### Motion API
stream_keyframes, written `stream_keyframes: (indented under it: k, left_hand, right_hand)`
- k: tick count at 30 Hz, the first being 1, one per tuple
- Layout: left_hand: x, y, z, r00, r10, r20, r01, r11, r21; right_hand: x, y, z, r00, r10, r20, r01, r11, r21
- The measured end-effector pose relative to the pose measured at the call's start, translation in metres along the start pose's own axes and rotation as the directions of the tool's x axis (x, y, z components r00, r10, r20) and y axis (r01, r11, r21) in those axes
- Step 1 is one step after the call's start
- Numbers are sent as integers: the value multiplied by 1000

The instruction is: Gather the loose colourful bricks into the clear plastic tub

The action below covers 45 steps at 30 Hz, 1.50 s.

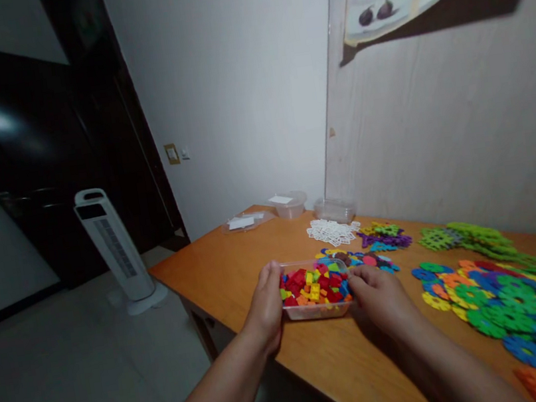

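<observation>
A clear plastic container [319, 313] sits at the front edge of the wooden table, between my two hands. Small toy building bricks [314, 286] in red, yellow, orange, green and blue fill it. My left hand [265, 305] is wrapped along the container's left side, thumb by the rim. At the opposite end, my right hand [376, 292] has its fingers curled on the right rim; whether a brick is also in them is hidden. Just behind the container lie colourful flat pieces [382, 259], partly covered by it.
Flower-shaped plastic discs [504, 300] spread over the table's right side, with green lattice pieces [480, 240] behind. White lattice pieces [334, 231], a round tub [289, 206], a clear box [334, 210] and clear lids [245, 222] are at the back. A tower fan [117, 250] stands left.
</observation>
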<state>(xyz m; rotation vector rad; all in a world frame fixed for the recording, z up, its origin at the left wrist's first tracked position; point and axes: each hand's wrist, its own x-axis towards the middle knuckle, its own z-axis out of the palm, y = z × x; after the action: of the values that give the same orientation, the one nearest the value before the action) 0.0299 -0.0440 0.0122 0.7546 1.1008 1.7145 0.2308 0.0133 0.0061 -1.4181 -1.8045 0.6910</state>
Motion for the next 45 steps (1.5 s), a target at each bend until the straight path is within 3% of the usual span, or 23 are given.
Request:
stream_keyframes:
  k: [7,10,19,29,36,45]
  left_hand:
    - [1,8,2,996,27,-80,-25,999,26]
    - [3,7,3,991,-40,-126,41,999,3]
    - [5,7,6,989,-21,-145,17,999,-31]
    - [7,4,7,990,-72,-122,64,995,-71]
    - [6,6,9,989,-65,-130,56,996,-76]
    - [3,3,7,989,-85,-119,76,994,-79]
  right_hand:
    - [-3,-3,2,999,29,-22,-28,999,40]
    - [-2,-2,2,999,37,7,-37,999,-1]
    - [-2,0,2,999,36,38,-37,998,51]
    - [-3,-6,-2,999,38,26,-37,999,-20]
    - [-2,-4,-4,998,58,23,-59,997,52]
    - [-4,-5,-6,997,70,31,-70,998,-4]
